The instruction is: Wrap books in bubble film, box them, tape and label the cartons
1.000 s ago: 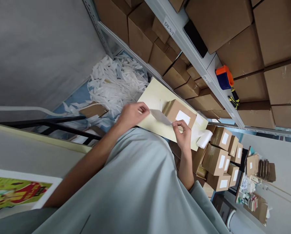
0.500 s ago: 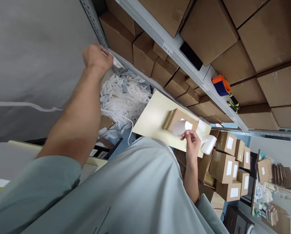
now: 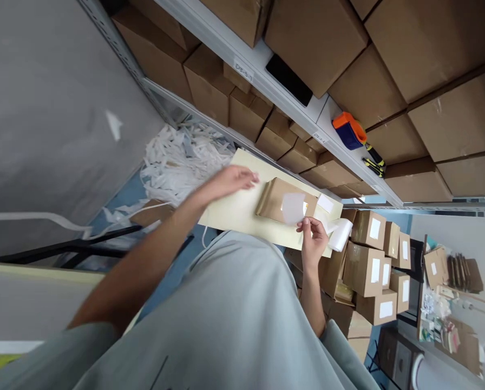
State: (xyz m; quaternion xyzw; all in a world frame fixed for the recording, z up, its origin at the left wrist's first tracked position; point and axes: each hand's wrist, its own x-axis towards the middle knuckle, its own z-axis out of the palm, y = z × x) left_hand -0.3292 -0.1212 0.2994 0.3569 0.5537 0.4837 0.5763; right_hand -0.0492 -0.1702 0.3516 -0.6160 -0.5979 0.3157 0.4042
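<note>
My right hand (image 3: 313, 238) pinches the edge of a thin white label (image 3: 293, 208) between thumb and fingers, holding it up over a flat cardboard box (image 3: 272, 205). That box lies on a pale yellow tabletop (image 3: 242, 216). My left hand (image 3: 236, 181), a little blurred, hovers over the table's left part, apart from the box, its fingers loosely stretched out with nothing seen in them. A white paper scrap (image 3: 113, 125) is in mid-air in front of the grey wall. Beside my right hand, a roll of white labels (image 3: 340, 234) lies at the table's right end.
A shelf (image 3: 283, 92) full of cardboard boxes runs along the far side, bearing a black phone (image 3: 289, 79) and an orange-and-blue tape dispenser (image 3: 349, 130). Shredded-looking white strips (image 3: 181, 162) are heaped left of the table. Labelled cartons (image 3: 364, 268) are stacked at right.
My left hand has let go of the white paper scrap, now airborne at left, and has swung right and down over the table. My right hand still holds the label above the box.
</note>
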